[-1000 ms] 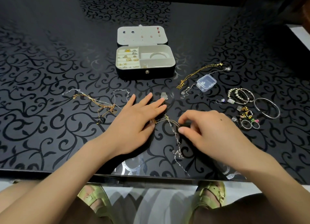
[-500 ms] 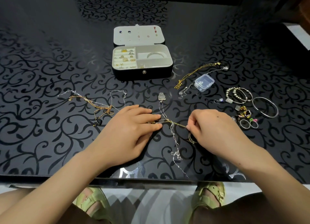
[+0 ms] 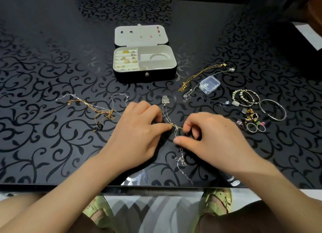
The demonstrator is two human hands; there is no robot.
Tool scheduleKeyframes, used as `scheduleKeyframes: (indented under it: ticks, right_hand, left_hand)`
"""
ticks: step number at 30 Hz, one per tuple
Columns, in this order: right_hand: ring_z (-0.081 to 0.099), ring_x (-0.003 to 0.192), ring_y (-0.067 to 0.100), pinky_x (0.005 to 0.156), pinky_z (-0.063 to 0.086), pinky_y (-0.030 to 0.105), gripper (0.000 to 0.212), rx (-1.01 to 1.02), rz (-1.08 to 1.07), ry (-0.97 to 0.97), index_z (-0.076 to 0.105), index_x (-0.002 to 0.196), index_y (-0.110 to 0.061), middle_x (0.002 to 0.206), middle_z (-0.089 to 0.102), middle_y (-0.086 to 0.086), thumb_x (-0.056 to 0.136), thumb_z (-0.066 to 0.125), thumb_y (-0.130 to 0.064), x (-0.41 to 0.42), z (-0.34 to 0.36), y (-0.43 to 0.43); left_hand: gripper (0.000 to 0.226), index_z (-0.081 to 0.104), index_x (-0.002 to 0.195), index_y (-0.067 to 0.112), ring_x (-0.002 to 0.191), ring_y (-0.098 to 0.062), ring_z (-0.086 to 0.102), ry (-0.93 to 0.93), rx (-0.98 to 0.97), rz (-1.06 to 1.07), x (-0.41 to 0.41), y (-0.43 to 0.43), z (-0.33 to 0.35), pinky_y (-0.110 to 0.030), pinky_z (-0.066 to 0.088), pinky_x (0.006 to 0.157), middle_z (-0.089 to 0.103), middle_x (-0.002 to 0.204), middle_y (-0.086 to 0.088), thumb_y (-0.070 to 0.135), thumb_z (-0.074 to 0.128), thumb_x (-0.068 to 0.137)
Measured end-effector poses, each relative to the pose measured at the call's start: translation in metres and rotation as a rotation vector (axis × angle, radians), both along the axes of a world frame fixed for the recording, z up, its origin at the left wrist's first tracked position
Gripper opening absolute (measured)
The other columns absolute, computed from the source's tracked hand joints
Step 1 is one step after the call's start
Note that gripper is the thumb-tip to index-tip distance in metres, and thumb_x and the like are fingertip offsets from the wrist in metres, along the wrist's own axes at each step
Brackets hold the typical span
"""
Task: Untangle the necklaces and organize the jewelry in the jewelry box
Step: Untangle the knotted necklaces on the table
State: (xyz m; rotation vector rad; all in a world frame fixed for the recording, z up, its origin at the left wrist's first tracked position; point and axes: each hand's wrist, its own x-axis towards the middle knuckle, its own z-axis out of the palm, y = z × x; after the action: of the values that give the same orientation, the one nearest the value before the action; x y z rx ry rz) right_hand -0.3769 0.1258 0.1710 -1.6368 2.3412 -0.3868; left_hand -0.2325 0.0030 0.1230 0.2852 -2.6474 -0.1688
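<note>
A tangle of silver and gold chain [image 3: 176, 128] lies on the black patterned table, its pale pendant [image 3: 164, 99] at the far end and a silver tail [image 3: 181, 160] trailing toward the near edge. My left hand [image 3: 139, 128] pinches the chain from the left. My right hand [image 3: 209, 136] pinches it from the right, fingers curled over the knot. The open black jewelry box [image 3: 144, 75] stands farther back, with rings in its left slots and a bangle in its right compartment. Another tangle of gold and silver necklaces [image 3: 97, 109] lies to the left.
A gold chain [image 3: 200, 75], a thin silver chain [image 3: 189, 93] and a small clear plastic case [image 3: 209, 84] lie right of the box. Bead bracelets [image 3: 244, 97], a silver bangle [image 3: 273, 109], rings [image 3: 256, 127] and small charms sit at the right. The table's near edge [image 3: 156, 186] is close.
Both hands have closed in on the knot. My left fingers curled from flat into a pinch, and my right hand slid left toward the chain.
</note>
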Motion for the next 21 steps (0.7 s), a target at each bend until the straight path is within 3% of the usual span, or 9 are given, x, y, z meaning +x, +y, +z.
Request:
scheduleKeyframes:
  ticks: [3, 6, 9, 13, 16, 21]
  right_hand:
    - [0.048, 0.084, 0.009, 0.072, 0.035, 0.028, 0.031, 0.126, 0.033, 0.022, 0.046, 0.089, -0.032, 0.084, 0.045, -0.012, 0.080, 0.055, -0.060, 0.014, -0.002, 0.007]
    - [0.055, 0.098, 0.018, 0.079, 0.038, 0.031, 0.013, 0.150, -0.004, 0.029, 0.049, 0.097, -0.027, 0.101, 0.055, -0.007, 0.095, 0.045, -0.038, 0.018, -0.005, 0.010]
    - [0.055, 0.101, 0.021, 0.082, 0.039, 0.031, 0.008, 0.161, -0.014, 0.026, 0.045, 0.094, -0.023, 0.107, 0.056, -0.003, 0.098, 0.039, -0.026, 0.019, -0.007, 0.010]
    - [0.054, 0.094, 0.018, 0.084, 0.040, 0.032, 0.013, 0.069, -0.092, -0.071, 0.054, 0.091, -0.019, 0.097, 0.058, -0.004, 0.096, 0.042, -0.024, 0.005, 0.004, 0.013]
    - [0.052, 0.084, 0.012, 0.075, 0.037, 0.029, 0.014, -0.019, -0.142, -0.204, 0.053, 0.083, -0.019, 0.086, 0.057, -0.010, 0.095, 0.045, -0.019, -0.014, 0.011, 0.011]
    - [0.059, 0.076, 0.010, 0.073, 0.047, 0.032, 0.019, -0.030, -0.195, -0.355, 0.050, 0.078, -0.017, 0.075, 0.066, -0.007, 0.092, 0.043, -0.008, -0.029, 0.008, 0.004]
  left_hand:
    - [0.030, 0.075, 0.096, 0.019, 0.075, -0.026, 0.045, -0.004, 0.011, -0.007, -0.003, 0.001, 0.001, -0.041, 0.035, 0.064, 0.057, 0.082, -0.006, 0.012, 0.052, 0.079]
    - [0.030, 0.075, 0.093, 0.019, 0.076, -0.025, 0.043, -0.029, 0.001, -0.002, -0.004, 0.004, 0.002, -0.035, 0.029, 0.063, 0.056, 0.081, -0.005, 0.009, 0.053, 0.075]
    - [0.030, 0.075, 0.091, 0.018, 0.073, -0.026, 0.044, -0.035, -0.014, -0.007, -0.004, 0.008, 0.002, -0.035, 0.028, 0.062, 0.056, 0.080, -0.006, 0.006, 0.057, 0.071]
    - [0.031, 0.075, 0.086, 0.015, 0.069, -0.028, 0.046, -0.011, 0.001, -0.014, -0.005, 0.015, 0.007, -0.036, 0.029, 0.061, 0.055, 0.077, -0.007, 0.005, 0.050, 0.068]
    - [0.030, 0.074, 0.083, 0.012, 0.070, -0.027, 0.045, -0.030, 0.012, -0.029, -0.006, 0.022, 0.009, -0.032, 0.025, 0.065, 0.056, 0.077, -0.006, 0.007, 0.049, 0.068]
    - [0.020, 0.071, 0.092, 0.008, 0.072, -0.027, 0.046, -0.067, -0.005, -0.054, -0.014, 0.031, 0.003, -0.035, 0.029, 0.064, 0.057, 0.080, -0.006, 0.007, 0.063, 0.075]
